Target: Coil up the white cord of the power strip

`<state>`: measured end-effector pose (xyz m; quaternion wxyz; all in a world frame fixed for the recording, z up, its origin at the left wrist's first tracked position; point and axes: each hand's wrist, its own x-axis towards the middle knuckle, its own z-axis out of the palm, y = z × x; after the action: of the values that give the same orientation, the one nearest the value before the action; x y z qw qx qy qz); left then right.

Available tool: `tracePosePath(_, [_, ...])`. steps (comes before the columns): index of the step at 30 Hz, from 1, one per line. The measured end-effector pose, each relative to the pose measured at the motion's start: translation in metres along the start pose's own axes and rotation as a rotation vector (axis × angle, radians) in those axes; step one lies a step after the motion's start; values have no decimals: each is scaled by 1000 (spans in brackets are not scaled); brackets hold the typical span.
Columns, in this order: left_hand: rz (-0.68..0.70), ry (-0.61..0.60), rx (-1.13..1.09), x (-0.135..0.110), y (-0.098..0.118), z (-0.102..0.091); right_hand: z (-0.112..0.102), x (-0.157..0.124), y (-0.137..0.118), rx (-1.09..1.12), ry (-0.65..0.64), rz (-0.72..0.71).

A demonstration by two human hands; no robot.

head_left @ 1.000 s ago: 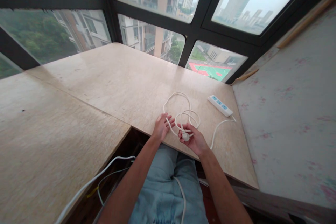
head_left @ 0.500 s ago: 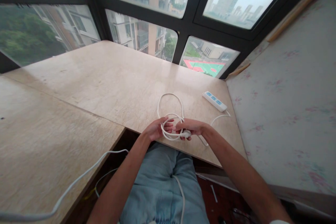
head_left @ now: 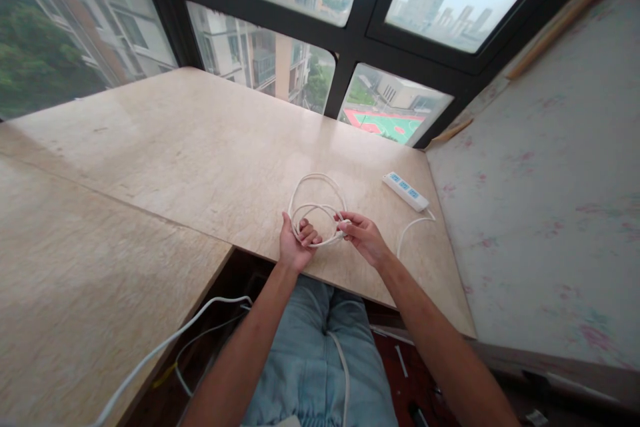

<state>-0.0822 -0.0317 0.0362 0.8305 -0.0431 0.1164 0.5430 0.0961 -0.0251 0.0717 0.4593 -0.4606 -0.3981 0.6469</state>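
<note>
A white power cord [head_left: 318, 175] lies in loose loops between my hands at the front edge of the counter. My left hand [head_left: 299, 243] curls its fingers round the left side of the loops, palm up. On the right side, my right hand [head_left: 361, 233] pinches the cord near its white plug [head_left: 344, 227], which is partly covered by the fingers. A white power strip [head_left: 406, 191] with blue-marked sockets rests on the counter to the right, its cord [head_left: 415, 221] running down toward my right forearm.
The beige counter [head_left: 200, 140] reaches back to dark-framed windows [head_left: 360, 20]. A papered wall [head_left: 540, 213] bounds the right side. Another white cable [head_left: 165, 343] crosses the counter's left edge above a dark gap. A drawstring [head_left: 343, 367] hangs over my trousers.
My left hand has turned palm up and closed on the loops. My right hand has risen slightly with the plug end. The loops sit wider, and the view has shifted a little.
</note>
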Motion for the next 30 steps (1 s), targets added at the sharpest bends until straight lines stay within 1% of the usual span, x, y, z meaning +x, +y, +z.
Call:
tracePosePath(4, [28,7,-78,1,-3,1,2,-6,2,-22,-16,-38])
tracePosePath(8, [62,23,-158,3,-6,2,4,-10,7,137,-87,-72])
tracePosePath(10, [76,31,-192,3,-8,3,7,-13,14,223,-98,-105])
tracePosePath(12, [94,34,-217,3,-10,3,12,-17,24,301,-62,-144])
tracePosePath(14, [117,36,-232,3,-12,3,19,-21,35,366,3,-181])
tracePosePath(18, [170,50,-230,3,-16,4,38,-24,56,471,126,-226])
tracePosePath(21, [199,90,-198,5,-19,6,52,-22,64,523,206,-239])
tracePosePath(25, [197,159,-141,7,-24,7,59,-16,60,528,266,-254])
tracePosePath(28, [122,178,-101,6,-28,9,56,-16,49,524,284,-222])
tracePosePath(30, [57,176,-68,3,-27,9,52,-19,41,484,289,-187])
